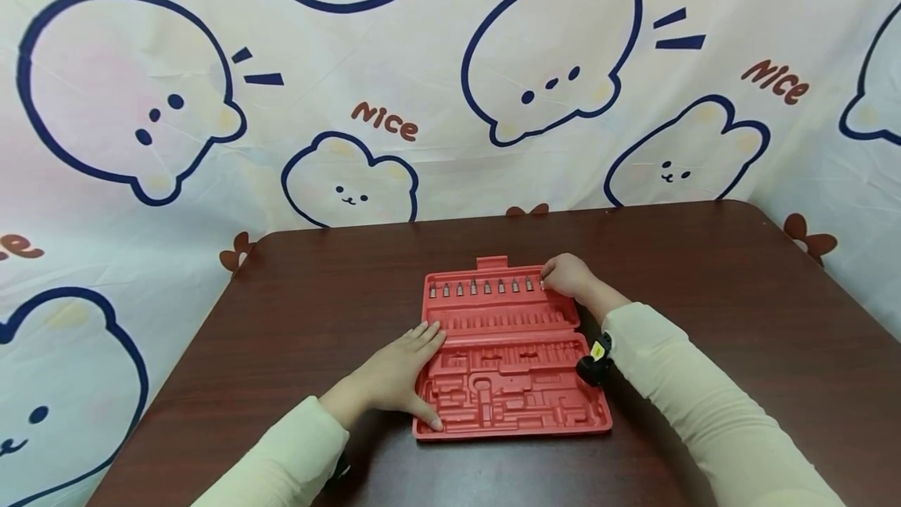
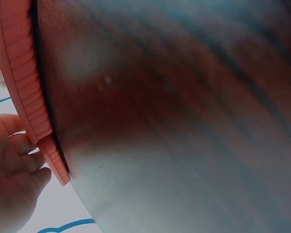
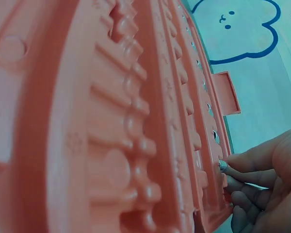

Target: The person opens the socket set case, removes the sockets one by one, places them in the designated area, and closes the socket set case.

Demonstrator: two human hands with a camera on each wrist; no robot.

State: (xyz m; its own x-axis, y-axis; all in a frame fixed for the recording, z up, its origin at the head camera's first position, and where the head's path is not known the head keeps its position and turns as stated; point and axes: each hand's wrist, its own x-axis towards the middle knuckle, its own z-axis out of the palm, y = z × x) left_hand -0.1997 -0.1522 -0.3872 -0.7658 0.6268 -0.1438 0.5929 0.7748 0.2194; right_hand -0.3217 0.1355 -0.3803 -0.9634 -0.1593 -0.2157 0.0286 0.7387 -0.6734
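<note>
A red plastic tool case (image 1: 482, 339) lies unfolded on the table, its moulded slots showing. Along the far section stands a row of several small metal bits (image 1: 487, 287). At the right end of this row my right hand (image 1: 572, 278) pinches one more metal bit (image 3: 223, 166) between thumb and index finger, at its slot. My left hand (image 1: 396, 370) rests on the case's left edge, fingers spread and fairly straight, thumb over the near left corner. The left wrist view shows part of that hand (image 2: 12, 170) against the case's ribbed side (image 2: 22, 73).
The dark brown wooden table (image 1: 331, 280) extends around the case. Behind it hangs a pale cloth (image 1: 450, 84) with cartoon drawings. A latch tab (image 1: 492, 262) sticks out from the case's far edge. A black wrist camera (image 1: 594, 366) hangs over the case's right edge.
</note>
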